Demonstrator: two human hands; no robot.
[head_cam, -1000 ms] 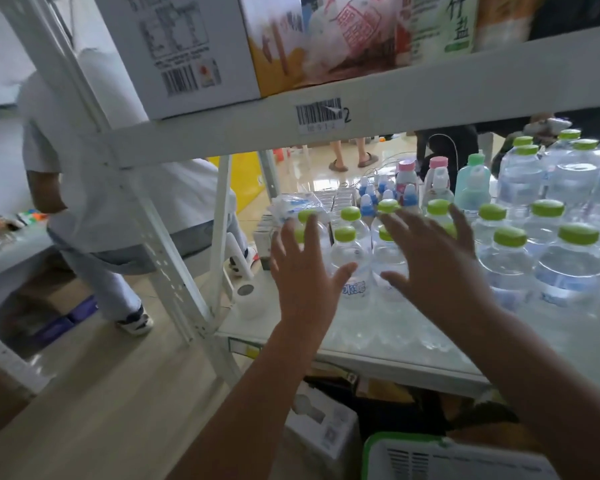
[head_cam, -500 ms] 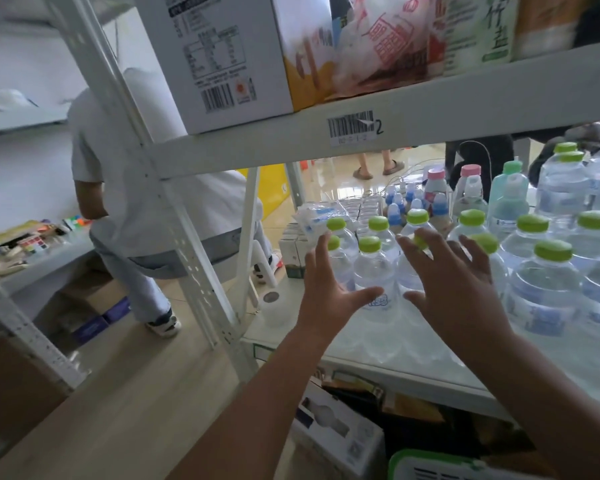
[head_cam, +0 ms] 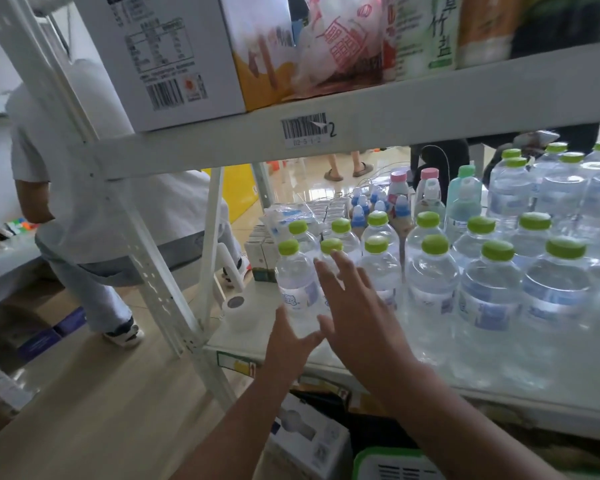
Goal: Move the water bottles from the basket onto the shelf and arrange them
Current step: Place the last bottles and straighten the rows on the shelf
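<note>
Several clear water bottles with green caps stand in rows on the white shelf. My left hand is open at the shelf's front edge, just below the leftmost front bottle. My right hand is open with fingers spread, in front of the second and third front bottles, and holds nothing. The green-rimmed white basket shows only its corner at the bottom edge, below the shelf.
A person in a white shirt crouches left of the shelf's slanted post. Boxes and bags fill the shelf above. Small blue-capped and pink-capped bottles stand behind the water bottles. Cardboard boxes lie under the shelf.
Both hands have drawn back and down from the bottles toward the shelf's front edge, and they are now closer together. My view has shifted, so the bottles sit further right.
</note>
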